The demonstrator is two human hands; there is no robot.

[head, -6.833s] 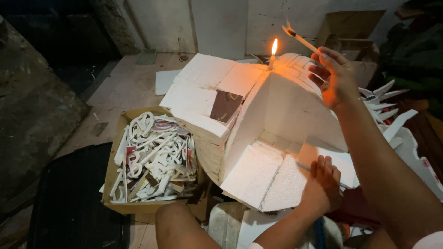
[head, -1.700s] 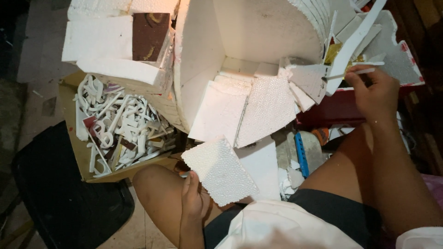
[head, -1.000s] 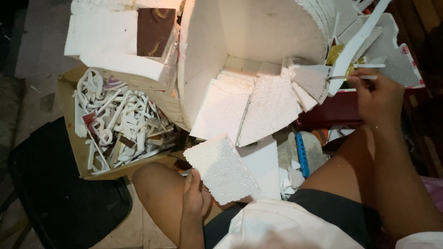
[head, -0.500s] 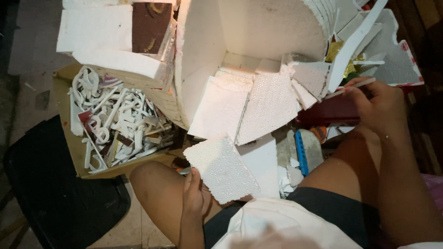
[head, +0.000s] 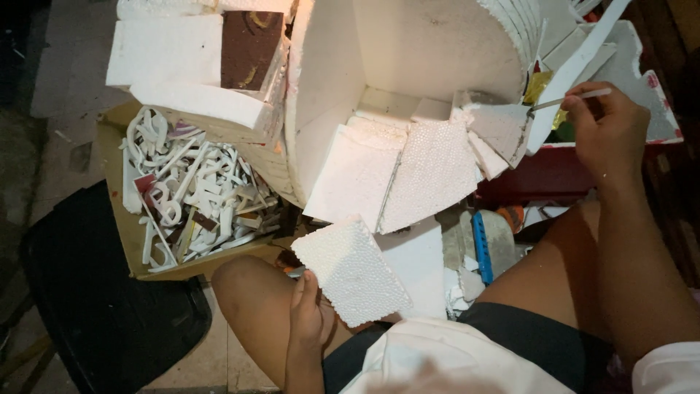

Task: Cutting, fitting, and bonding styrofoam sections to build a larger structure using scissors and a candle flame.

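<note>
Pinching foam square edge, left hand; right hand holds stick.

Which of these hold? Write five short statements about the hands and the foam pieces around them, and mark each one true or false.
1. The left hand holds a flat white foam piece by its edge. True.
2. The right hand is empty. False: it pinches a thin stick between its fingers.
3. A cardboard box of white cut-out scraps lies beside the person's knee. True.
4. A lit candle stands on top of the large white foam structure. False: no flame or candle is in view.
5. A blue tool lies among the foam bits between the legs. True.
</note>
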